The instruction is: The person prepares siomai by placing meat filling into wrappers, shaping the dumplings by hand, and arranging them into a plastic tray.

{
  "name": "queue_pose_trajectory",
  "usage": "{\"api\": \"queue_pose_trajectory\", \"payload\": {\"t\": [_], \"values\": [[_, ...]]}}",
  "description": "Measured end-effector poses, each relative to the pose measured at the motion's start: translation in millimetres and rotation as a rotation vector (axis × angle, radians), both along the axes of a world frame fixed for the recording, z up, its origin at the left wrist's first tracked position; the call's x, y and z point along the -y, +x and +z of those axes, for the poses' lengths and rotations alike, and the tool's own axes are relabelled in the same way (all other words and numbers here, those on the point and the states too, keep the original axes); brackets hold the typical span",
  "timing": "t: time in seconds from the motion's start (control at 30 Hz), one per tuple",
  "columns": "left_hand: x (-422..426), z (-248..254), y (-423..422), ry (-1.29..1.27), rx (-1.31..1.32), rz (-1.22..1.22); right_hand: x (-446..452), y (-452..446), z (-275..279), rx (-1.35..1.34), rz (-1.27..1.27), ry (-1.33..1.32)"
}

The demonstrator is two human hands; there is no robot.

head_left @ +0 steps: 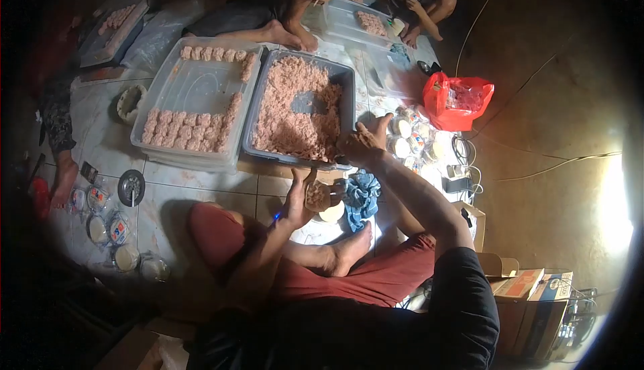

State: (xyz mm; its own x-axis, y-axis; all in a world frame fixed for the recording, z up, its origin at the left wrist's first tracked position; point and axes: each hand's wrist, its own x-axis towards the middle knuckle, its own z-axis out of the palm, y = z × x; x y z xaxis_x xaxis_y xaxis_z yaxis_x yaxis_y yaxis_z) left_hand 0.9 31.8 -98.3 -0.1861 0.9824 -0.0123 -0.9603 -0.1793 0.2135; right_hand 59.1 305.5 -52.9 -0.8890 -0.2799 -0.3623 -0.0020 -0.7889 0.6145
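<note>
- We read the clock from the meat piece (316,197), which sits in the left hand (296,201), low in front of the grey tub (310,103).
- We see the left fingers cupped and clamped around that piece, the thumb pointing up beside it.
- At one to two o'clock we find the right hand (362,145), by the tub's near right corner; its fingertips are partly hidden, so we cannot tell whether they are together or apart, or what they grip.
- At twelve o'clock we have the tub itself, with minced meat (285,132) around a bare patch of its bottom.
- At ten o'clock, beside the tub, we see a clear tray (201,88) with shaped meat pieces (184,130) in rows along its edges.
- At three o'clock a crumpled blue cloth (362,199) lies on the tiled floor (231,189).
- At two o'clock we see clear-wrapped packs (416,140), with a red bag (459,101) beyond them.
- At nine o'clock we note a dark round dish (131,187).
- Around twelve, farther off, we see another person (268,11) seated on the floor.
</note>
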Motion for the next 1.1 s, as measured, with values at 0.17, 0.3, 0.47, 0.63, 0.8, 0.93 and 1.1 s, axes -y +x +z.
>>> {"api": "queue_pose_trajectory", "payload": {"t": [0.17, 0.3, 0.47, 0.63, 0.8, 0.93, 1.1], "values": [[6, 17, -1, 0.046, -0.066, -0.051, 3, -3, 34, 0.239, 0.326, 1.984], [3, 18, -1, -0.005, -0.083, -0.056, 7, 11, 86, -0.088, 0.811, 3.300], [1, 2, -3, -0.058, -0.012, -0.024, 35, 35, 132, -0.236, 0.512, 3.424], [7, 32, -14, 0.070, 0.229, -0.011, 82, 55, 143, 0.048, 0.560, 3.108], [-1, 43, -19, 0.160, 0.441, 0.142, 127, 84, 95, 0.061, 0.270, 3.181], [8, 43, -20, 0.106, 0.296, 0.084, 155, 98, 79, 0.027, 0.345, 3.115], [17, 23, -19, 0.034, 0.226, 0.090, 157, 104, 83, 0.075, 0.497, 3.222]]}}
